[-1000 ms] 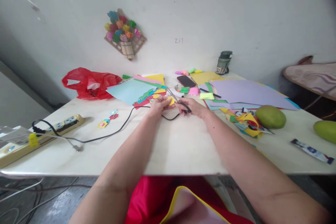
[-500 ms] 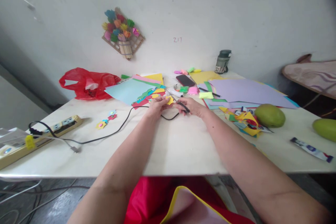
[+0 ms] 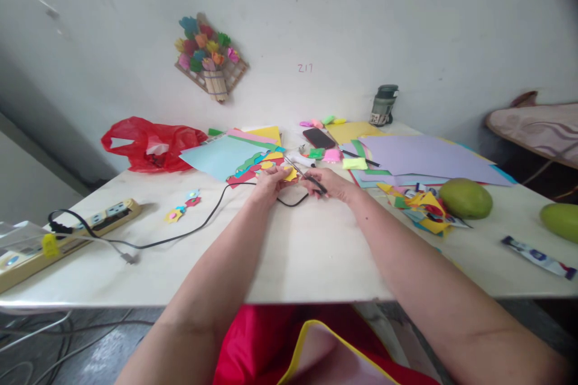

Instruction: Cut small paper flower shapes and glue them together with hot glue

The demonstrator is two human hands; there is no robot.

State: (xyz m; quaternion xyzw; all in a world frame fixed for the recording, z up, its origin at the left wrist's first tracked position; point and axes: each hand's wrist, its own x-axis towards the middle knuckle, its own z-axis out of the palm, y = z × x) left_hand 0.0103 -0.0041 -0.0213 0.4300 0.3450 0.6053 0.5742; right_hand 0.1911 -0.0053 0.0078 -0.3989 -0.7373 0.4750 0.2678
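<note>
Over the middle of the white table, my left hand (image 3: 271, 183) pinches a small yellow paper piece (image 3: 291, 174). Facing it from the right, my right hand (image 3: 329, 184) is closed around the black handles of a pair of scissors (image 3: 315, 182). The metal blades point up and left, close beside the yellow paper; whether they touch it I cannot tell. Just beyond my hands lie cut coloured paper pieces (image 3: 246, 173) and a white glue-gun-like tool (image 3: 300, 160), partly hidden. A black cord (image 3: 203, 225) runs beneath my hands.
A power strip (image 3: 112, 216) and small paper flowers (image 3: 183, 207) lie left, with a red plastic bag (image 3: 151, 144) behind. Paper scraps (image 3: 427, 210), a green mango (image 3: 465, 198) and a tube (image 3: 537, 257) sit right. A phone (image 3: 318, 138) and lilac sheets (image 3: 419, 156) are farther back.
The yellow paper in my left hand has turned or shifted very slightly against the scissors. Both hands keep nearly the same place and hold.
</note>
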